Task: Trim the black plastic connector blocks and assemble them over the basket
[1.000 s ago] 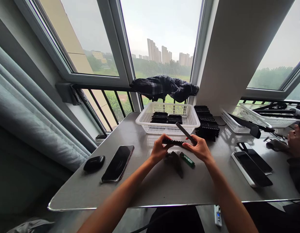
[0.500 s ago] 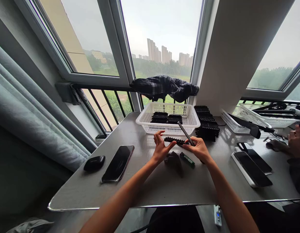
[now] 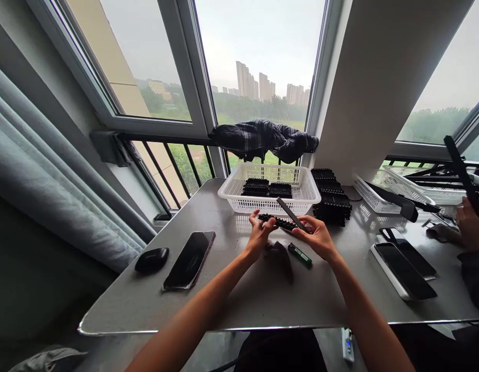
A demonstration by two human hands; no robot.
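In front of the white basket, my left hand (image 3: 259, 233) pinches the left end of a black toothed strip (image 3: 276, 221). A slim, flat grey tool (image 3: 289, 211), perhaps a file, rises at a slant from my right hand (image 3: 314, 236), its upper end pointing left. My right fingers also touch or lie close to the strip's right end; which one I cannot tell. Below the hands lie a green-and-black cylindrical item (image 3: 300, 255) and a dark, curved, crumpled object (image 3: 281, 261).
Black toothed pieces lie in the white basket (image 3: 231, 199), and more are stacked (image 3: 331, 199) beside it. A phone (image 3: 188, 261) and a black mouse-like case (image 3: 151, 260) lie left. Further right are two phones (image 3: 405, 268), more baskets and another person's hand (image 3: 470, 222).
My left thumb has closed onto the strip, which has shifted slightly left. The grey tool has tilted further left over it. The other person's hand now raises a long black part.
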